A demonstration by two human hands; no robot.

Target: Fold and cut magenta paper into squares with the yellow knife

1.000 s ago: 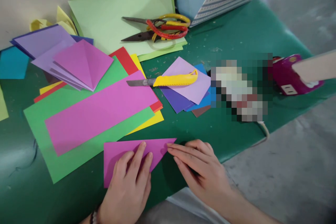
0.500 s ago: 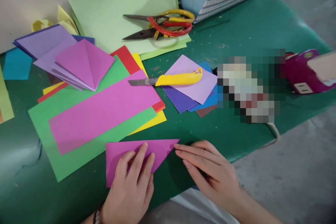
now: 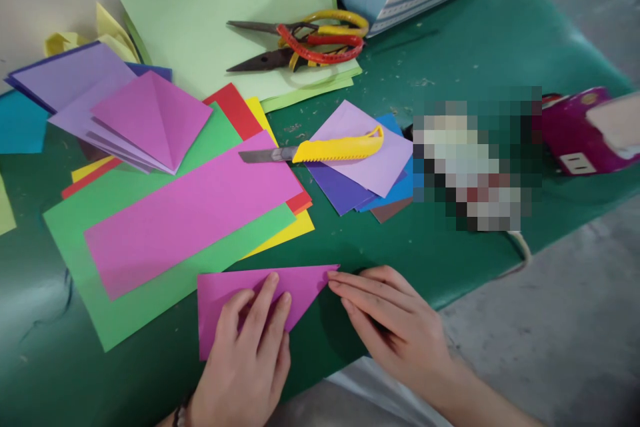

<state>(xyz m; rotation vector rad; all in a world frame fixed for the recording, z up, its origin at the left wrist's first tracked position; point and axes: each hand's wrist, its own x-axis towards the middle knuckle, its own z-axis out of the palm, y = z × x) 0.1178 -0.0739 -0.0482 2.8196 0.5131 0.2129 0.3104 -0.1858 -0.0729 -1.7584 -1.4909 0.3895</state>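
A folded magenta sheet of paper (image 3: 305, 287) lies on the green table, with a square left end and a slanting right side that runs up to a point. My left hand (image 3: 255, 347) rests on it, open, its fingers spread over the middle and covering part of the lower edge. At the pointed right corner, the fingertips of my right hand (image 3: 395, 320) touch the paper; those fingers are stretched out and lie side by side, the thumb a little lower. Just beyond the folded sheet is a flat pink strip (image 3: 195, 217) on a green sheet (image 3: 115, 320).
A yellow utility knife (image 3: 340, 148), blade out, lies across lilac paper (image 3: 350, 113) and the pink strip. Red-and-yellow-handled pliers (image 3: 320, 47) lie on pale green sheets (image 3: 200, 20). Folded purple papers (image 3: 75, 73) are at left, a magenta tool (image 3: 575, 133) at right, near a blurred object.
The view has shifted slightly, so most things sit a little further left and higher. Both hands keep the same places on the folded paper.
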